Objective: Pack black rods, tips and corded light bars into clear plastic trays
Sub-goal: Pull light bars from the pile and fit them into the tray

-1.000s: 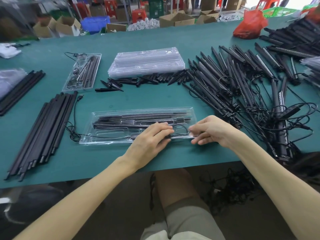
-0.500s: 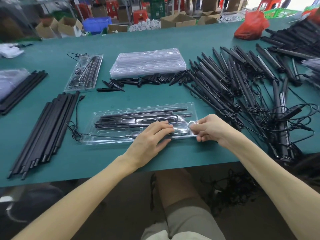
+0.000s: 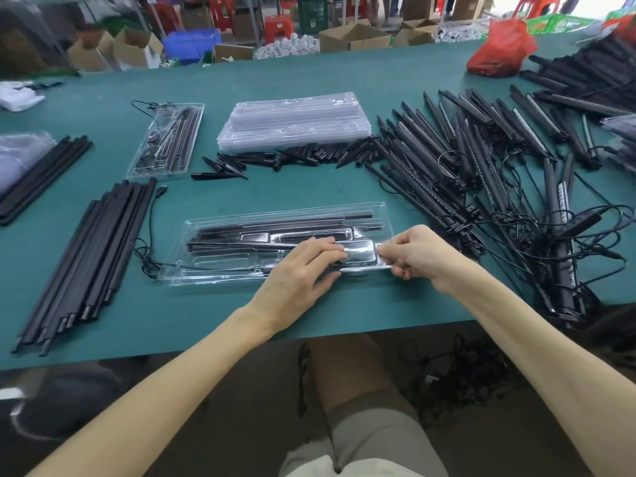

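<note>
Right end of the clear tray [image 3: 220,273] is pinched by the right hand [image 3: 423,256], fingers curled on the rim; the left hand [image 3: 299,273] is laid flat on top, fingers straight, pressing. Tray is placed at the near centre of the table [image 3: 309,187] — black rods [image 3: 275,223] seated, cord [image 3: 148,266] trailing left. Thin plastic is judged light, flexible, slippery — best gripped at both ends, not mid-span.
</note>
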A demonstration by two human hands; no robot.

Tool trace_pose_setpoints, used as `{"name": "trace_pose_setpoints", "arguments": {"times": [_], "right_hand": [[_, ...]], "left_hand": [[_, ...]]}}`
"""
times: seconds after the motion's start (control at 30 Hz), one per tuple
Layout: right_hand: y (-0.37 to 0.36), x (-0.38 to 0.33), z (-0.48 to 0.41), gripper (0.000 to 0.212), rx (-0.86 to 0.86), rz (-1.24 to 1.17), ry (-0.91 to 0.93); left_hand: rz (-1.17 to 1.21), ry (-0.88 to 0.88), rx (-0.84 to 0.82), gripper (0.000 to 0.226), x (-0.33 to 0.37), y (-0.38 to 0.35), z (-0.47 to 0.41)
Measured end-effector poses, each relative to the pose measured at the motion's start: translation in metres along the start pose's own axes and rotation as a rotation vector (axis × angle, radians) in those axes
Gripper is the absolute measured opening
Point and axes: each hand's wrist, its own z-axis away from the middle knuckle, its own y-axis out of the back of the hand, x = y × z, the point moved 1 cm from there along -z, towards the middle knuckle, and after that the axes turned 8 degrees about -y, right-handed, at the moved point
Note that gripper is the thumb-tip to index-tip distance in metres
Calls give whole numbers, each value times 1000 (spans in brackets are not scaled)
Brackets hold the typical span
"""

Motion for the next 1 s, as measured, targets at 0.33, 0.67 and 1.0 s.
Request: {"name": "trace_pose_setpoints", "arguments": {"times": [0.33, 0.67, 1.0], "right_hand": [[0, 3, -4, 14, -14, -17, -4], [1, 1, -5, 10, -23, -20, -17], [3, 2, -9, 8, -82, -136, -55]], "left_hand": [[-2, 16, 0, 27, 5, 1, -1], [-4, 32, -7, 27, 5, 3, -3], [11, 41, 8, 26, 2, 4, -4]]}}
